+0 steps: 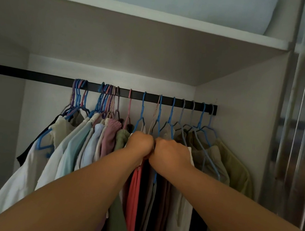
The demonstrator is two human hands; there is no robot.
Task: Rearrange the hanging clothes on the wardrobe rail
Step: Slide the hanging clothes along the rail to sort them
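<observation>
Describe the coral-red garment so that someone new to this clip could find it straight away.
Start at the black wardrobe rail and drop to where the left hand and right hand meet among the clothes. The coral-red garment hangs directly beneath them, between the forearms. It is the only bright red piece, with olive green to its left and dark fabric to its right.

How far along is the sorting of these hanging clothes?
Midway, it seems. Done: two tight bunches of hangers at the left of the rail. In hand: the left hand and right hand grip garments at the middle, side by side. Left: the loosely spaced hangers on the right, toward the olive shirt.
</observation>
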